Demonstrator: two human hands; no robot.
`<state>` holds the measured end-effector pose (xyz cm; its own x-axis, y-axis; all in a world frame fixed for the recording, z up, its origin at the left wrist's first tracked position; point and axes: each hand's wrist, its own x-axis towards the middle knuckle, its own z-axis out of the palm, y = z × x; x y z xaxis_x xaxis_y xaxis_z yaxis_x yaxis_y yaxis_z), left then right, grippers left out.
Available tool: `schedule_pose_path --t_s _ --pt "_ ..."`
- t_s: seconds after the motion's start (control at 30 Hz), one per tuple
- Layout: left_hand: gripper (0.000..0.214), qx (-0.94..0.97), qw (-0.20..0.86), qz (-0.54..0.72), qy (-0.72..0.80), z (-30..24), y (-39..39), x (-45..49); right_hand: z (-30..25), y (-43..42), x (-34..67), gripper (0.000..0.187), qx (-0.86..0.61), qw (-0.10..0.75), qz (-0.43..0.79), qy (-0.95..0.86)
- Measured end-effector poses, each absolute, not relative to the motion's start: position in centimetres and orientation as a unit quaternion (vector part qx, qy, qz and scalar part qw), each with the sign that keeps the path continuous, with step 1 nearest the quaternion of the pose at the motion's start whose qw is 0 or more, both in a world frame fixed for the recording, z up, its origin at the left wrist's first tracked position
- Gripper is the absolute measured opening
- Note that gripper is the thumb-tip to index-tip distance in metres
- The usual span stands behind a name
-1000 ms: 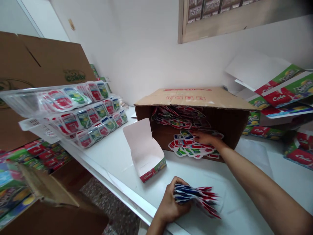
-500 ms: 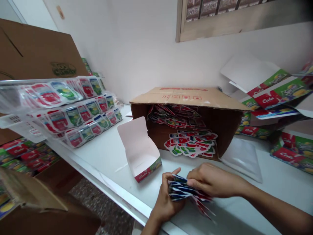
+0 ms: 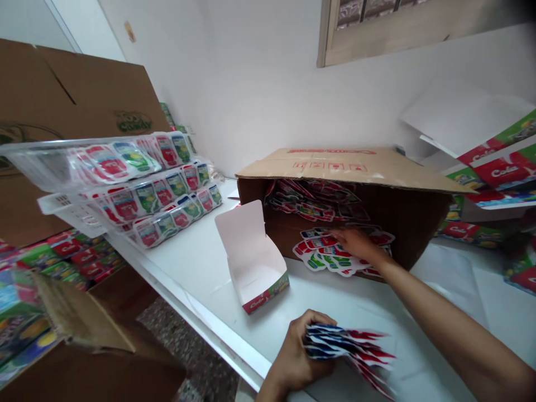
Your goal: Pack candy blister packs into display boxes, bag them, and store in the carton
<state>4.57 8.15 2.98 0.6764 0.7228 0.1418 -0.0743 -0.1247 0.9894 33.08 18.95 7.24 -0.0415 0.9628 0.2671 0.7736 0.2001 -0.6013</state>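
In the head view, my left hand (image 3: 299, 354) is closed around a fanned stack of small sachets (image 3: 347, 346) with blue and red edges, held over the table at the front. My right hand (image 3: 358, 244) reaches to the loose pile of bottle-shaped sachets (image 3: 330, 258) at the mouth of the cardboard carton (image 3: 347, 167). Its fingers stretch out over the pile, slightly blurred, with no sachet seen lifted in them. Between the carton and the table's left edge stands an open display box (image 3: 255, 268), its lid up and its white inside showing.
Stacked clear plastic trays (image 3: 138, 195) of sachets stand at the left. Below them is an open brown carton (image 3: 96, 318) beside the table's edge (image 3: 188, 318). Printed flat boxes (image 3: 498, 162) lean at the right, near a clear plastic sheet (image 3: 454, 279).
My right hand has left the stack and moved up to the loose pile by the carton. My left hand keeps the stack, now fanned out to the right. The view has shifted slightly.
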Motion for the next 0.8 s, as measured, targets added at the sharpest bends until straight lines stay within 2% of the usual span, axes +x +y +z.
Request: schedule_pose_path --t_s 0.13,0.27,0.33,0.4,0.47,0.53,0.57,0.6,0.67,0.73,0.8 --pt "0.043 0.728 0.513 0.371 0.264 2.6 8.5 4.7 6.9 10.5 30.9 0.040 -0.586 0.308 0.177 -0.729" --pt "0.038 0.739 0.505 0.369 0.249 2.4 8.9 4.6 7.1 3.1 28.3 0.038 -0.514 0.300 0.438 -0.674" --pt "0.041 0.743 0.518 0.366 0.213 2.2 8.9 4.5 7.4 1.7 28.2 0.040 -0.489 0.296 0.506 -0.646" --pt "0.058 0.741 0.523 0.375 0.194 2.0 8.6 4.5 8.0 1.9 28.9 0.049 -0.454 0.282 0.534 -0.655" --pt "0.091 0.728 0.534 0.380 0.203 1.7 8.3 4.6 8.5 3.5 29.8 0.062 -0.429 0.271 0.546 -0.667" --pt "0.114 0.711 0.555 0.371 0.221 1.6 8.1 4.8 8.8 6.3 30.1 0.065 -0.459 0.283 0.502 -0.677" --pt "0.116 0.708 0.564 0.363 0.223 1.7 8.0 4.9 8.8 8.0 30.0 0.061 -0.496 0.293 0.446 -0.685" --pt "0.111 0.709 0.566 0.357 0.223 1.8 8.0 5.0 8.7 9.9 29.8 0.055 -0.535 0.303 0.379 -0.692" --pt "0.088 0.722 0.557 0.342 0.226 2.2 7.9 5.0 8.1 13.9 28.9 0.049 -0.592 0.305 0.240 -0.706" --pt "0.068 0.729 0.554 0.325 0.237 2.8 7.9 4.9 7.2 17.4 28.1 0.050 -0.612 0.302 0.190 -0.706" --pt "0.063 0.725 0.560 0.314 0.248 3.4 7.8 4.8 6.4 19.8 27.7 0.038 -0.615 0.297 0.181 -0.708"
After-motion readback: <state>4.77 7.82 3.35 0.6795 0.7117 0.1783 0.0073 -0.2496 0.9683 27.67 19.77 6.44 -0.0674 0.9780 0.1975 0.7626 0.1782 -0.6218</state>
